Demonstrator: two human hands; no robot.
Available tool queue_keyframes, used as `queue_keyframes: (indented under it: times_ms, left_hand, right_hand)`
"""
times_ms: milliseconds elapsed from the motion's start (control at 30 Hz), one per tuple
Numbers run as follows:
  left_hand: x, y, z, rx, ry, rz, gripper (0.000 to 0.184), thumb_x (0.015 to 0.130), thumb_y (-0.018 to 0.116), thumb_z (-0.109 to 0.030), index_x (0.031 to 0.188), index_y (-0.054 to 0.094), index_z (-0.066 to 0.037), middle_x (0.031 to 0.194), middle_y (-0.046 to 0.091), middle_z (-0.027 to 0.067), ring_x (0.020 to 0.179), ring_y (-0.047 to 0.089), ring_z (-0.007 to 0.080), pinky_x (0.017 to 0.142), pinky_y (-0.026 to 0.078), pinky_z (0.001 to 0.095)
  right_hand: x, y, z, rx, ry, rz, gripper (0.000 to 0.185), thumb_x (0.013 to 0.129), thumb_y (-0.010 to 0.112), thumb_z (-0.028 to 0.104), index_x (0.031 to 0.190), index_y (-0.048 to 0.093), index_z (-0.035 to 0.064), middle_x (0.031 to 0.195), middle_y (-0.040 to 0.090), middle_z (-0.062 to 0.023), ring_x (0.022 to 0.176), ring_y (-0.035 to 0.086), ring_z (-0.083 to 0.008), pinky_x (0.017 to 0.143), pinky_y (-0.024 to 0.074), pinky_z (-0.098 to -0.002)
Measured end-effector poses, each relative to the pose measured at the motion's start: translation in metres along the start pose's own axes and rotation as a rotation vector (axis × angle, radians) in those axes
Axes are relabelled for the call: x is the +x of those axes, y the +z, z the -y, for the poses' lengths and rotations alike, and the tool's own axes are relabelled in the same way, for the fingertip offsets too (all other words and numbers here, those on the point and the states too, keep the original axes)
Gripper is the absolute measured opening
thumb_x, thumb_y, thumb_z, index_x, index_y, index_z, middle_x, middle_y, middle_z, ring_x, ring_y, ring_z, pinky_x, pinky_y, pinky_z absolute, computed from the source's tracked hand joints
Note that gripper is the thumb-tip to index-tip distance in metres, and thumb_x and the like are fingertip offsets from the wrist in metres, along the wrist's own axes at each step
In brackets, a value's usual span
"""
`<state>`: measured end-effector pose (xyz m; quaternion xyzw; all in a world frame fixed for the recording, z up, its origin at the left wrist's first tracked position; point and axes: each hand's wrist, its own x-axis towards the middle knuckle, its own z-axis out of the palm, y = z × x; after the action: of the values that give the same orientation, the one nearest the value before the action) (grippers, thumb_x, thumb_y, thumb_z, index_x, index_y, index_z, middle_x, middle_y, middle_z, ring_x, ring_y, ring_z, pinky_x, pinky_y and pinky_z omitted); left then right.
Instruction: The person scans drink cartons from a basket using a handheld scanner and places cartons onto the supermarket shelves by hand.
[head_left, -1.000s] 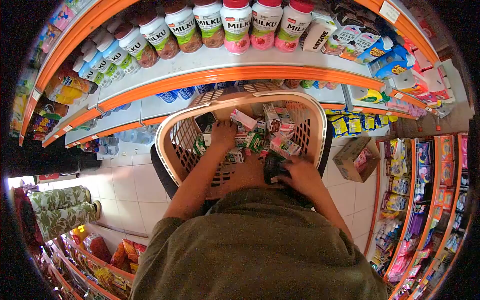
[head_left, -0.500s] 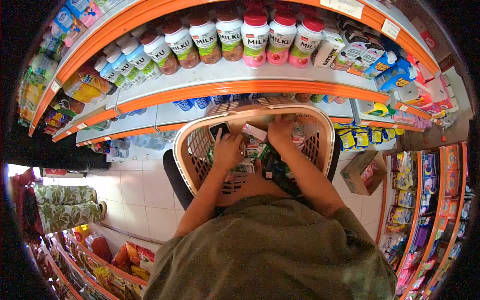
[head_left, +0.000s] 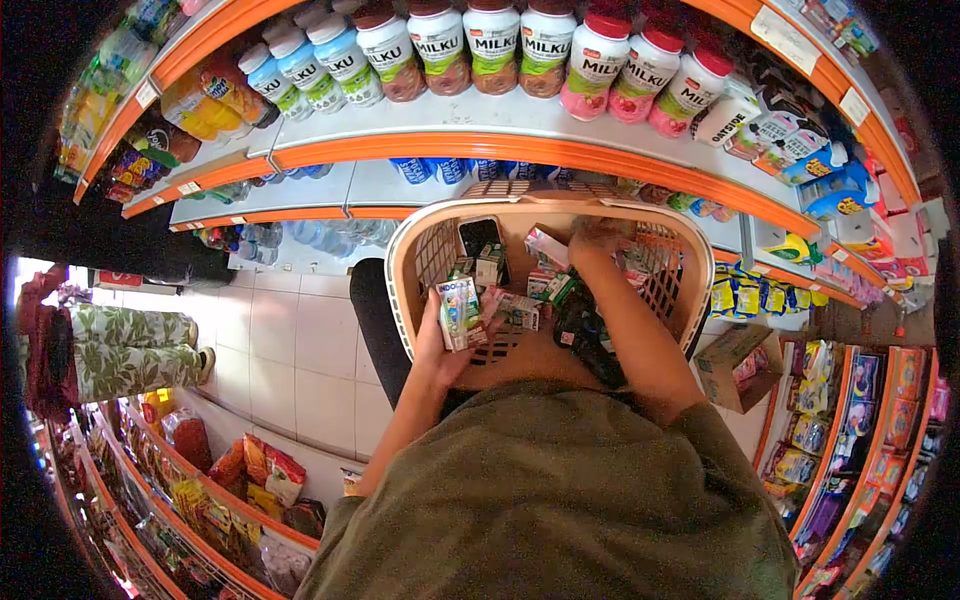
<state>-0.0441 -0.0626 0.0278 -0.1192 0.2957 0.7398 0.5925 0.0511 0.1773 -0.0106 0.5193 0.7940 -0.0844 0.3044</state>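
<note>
My left hand (head_left: 438,345) is wrapped round a small Indomilk carton (head_left: 461,314), held upright at the near left side of the basket. The peach plastic basket (head_left: 400,262) is in front of my body. Inside it lie several small cartons, among them a pink and white one (head_left: 546,248), plus a dark phone (head_left: 480,236) at the back left and a black item (head_left: 588,335) at the near right. My right hand (head_left: 600,240) reaches into the basket's back right part, among the cartons; its fingers are blurred and what they hold is unclear.
Milku bottles (head_left: 492,50) line the orange-edged shelf (head_left: 500,150) beyond the basket. A cardboard box (head_left: 738,370) stands on the floor at the right, beside shelves of packets (head_left: 808,430). At the left are a person's leaf-patterned trousers (head_left: 130,350) and snack racks (head_left: 230,490).
My left hand has lifted a carton and moved towards the basket's near left side. My right hand went from the near right edge to the back right. The view has shifted.
</note>
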Motion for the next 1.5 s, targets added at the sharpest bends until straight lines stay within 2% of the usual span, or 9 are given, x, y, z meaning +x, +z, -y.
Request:
queue_keyframes:
  times_ms: [200, 433, 633, 767, 900, 1167, 1300, 1367, 1500]
  left_hand:
    - [-0.009, -0.005, 0.009, 0.039, -0.150, 0.029, 0.049, 0.091, 0.039, -0.049, 0.118, 0.049, -0.010, 0.109, 0.057, 0.0116, 0.097, 0.057, 0.0286, 0.088, 0.043, 0.0497]
    - [0.002, 0.001, 0.019, 0.622, -0.114, -0.259, 0.051, 0.081, 0.063, -0.032, 0.120, 0.043, -0.004, 0.106, 0.055, 0.0083, 0.094, 0.055, 0.0218, 0.082, 0.045, 0.0346]
    - [0.019, 0.018, 0.032, 1.580, 1.031, 0.272, 0.060, 0.063, 0.076, -0.008, 0.113, 0.043, -0.004, 0.117, 0.047, 0.0158, 0.109, 0.048, 0.0326, 0.092, 0.038, 0.0407]
    - [0.017, 0.034, 0.041, 1.916, 0.960, 0.362, 0.063, 0.057, 0.077, -0.010, 0.112, 0.046, -0.005, 0.124, 0.044, 0.0188, 0.115, 0.045, 0.0333, 0.093, 0.037, 0.0429]
    - [0.030, 0.017, 0.057, 1.584, 1.202, 0.357, 0.063, 0.060, 0.079, -0.014, 0.113, 0.046, -0.002, 0.112, 0.054, 0.0177, 0.103, 0.053, 0.0348, 0.086, 0.042, 0.0440]
    - [0.037, -0.012, 0.046, 0.936, 0.177, -0.046, 0.063, 0.070, 0.073, -0.012, 0.121, 0.038, -0.004, 0.110, 0.052, 0.0112, 0.097, 0.054, 0.0209, 0.079, 0.048, 0.0362]
    - [0.016, -0.005, 0.042, 0.651, 0.039, -0.092, 0.056, 0.074, 0.067, -0.013, 0.122, 0.040, -0.004, 0.114, 0.051, 0.0097, 0.100, 0.054, 0.0227, 0.084, 0.046, 0.0372]
    - [0.010, -0.003, 0.043, 0.402, -0.176, -0.182, 0.040, 0.075, 0.061, -0.019, 0.110, 0.049, -0.003, 0.102, 0.058, 0.0129, 0.096, 0.057, 0.0273, 0.086, 0.045, 0.0406]
    - [0.012, -0.006, 0.051, 0.129, -0.282, 0.036, 0.049, 0.074, 0.059, -0.026, 0.118, 0.048, -0.006, 0.111, 0.056, 0.0139, 0.103, 0.054, 0.0308, 0.094, 0.041, 0.0495]
  right_hand:
    - [0.075, 0.067, -0.035, 0.131, -0.037, -0.324, 0.042, 0.080, 0.060, 0.029, 0.113, 0.056, 0.0032, 0.126, 0.047, -0.0195, 0.119, 0.042, -0.0327, 0.099, 0.0348, -0.0445]
    - [-0.048, -0.018, -0.071, 0.208, -0.379, -0.490, 0.047, 0.058, 0.077, 0.032, 0.096, 0.065, 0.0072, 0.118, 0.053, -0.0189, 0.111, 0.048, -0.0358, 0.091, 0.0422, -0.0436]
    - [-0.124, -0.045, -0.070, 0.468, -0.334, -0.247, 0.048, 0.056, 0.078, 0.033, 0.095, 0.065, 0.0065, 0.111, 0.053, -0.0196, 0.099, 0.054, -0.0331, 0.086, 0.0446, -0.0396]
    - [-0.137, -0.025, -0.066, 0.723, -0.481, -0.282, 0.046, 0.057, 0.077, 0.032, 0.092, 0.064, 0.0052, 0.103, 0.052, -0.0178, 0.095, 0.055, -0.0325, 0.082, 0.0450, -0.0372]
    - [-0.142, -0.017, -0.057, 0.691, -0.470, -0.390, 0.040, 0.061, 0.077, 0.032, 0.088, 0.063, 0.0060, 0.103, 0.050, -0.0153, 0.089, 0.055, -0.0309, 0.079, 0.0444, -0.0379]
    - [-0.109, 0.016, -0.065, 1.121, -0.506, -0.198, 0.027, 0.082, 0.065, 0.029, 0.090, 0.058, 0.0036, 0.086, 0.056, -0.0063, 0.081, 0.054, -0.0165, 0.071, 0.0428, -0.0308]
    - [-0.124, 0.011, -0.062, 1.419, -0.453, -0.443, 0.024, 0.079, 0.069, 0.022, 0.090, 0.058, 0.0025, 0.086, 0.052, -0.0043, 0.079, 0.052, -0.0145, 0.069, 0.0426, -0.0288]
    - [-0.146, -0.001, -0.053, 1.262, -0.293, -0.940, 0.031, 0.069, 0.076, 0.023, 0.089, 0.060, 0.0065, 0.090, 0.054, -0.0118, 0.085, 0.054, -0.0280, 0.076, 0.0443, -0.0355]
    - [-0.147, 0.018, -0.042, 0.808, -0.734, -1.277, 0.029, 0.068, 0.075, 0.019, 0.090, 0.060, 0.0080, 0.092, 0.054, -0.0130, 0.087, 0.054, -0.0325, 0.076, 0.0444, -0.0415]
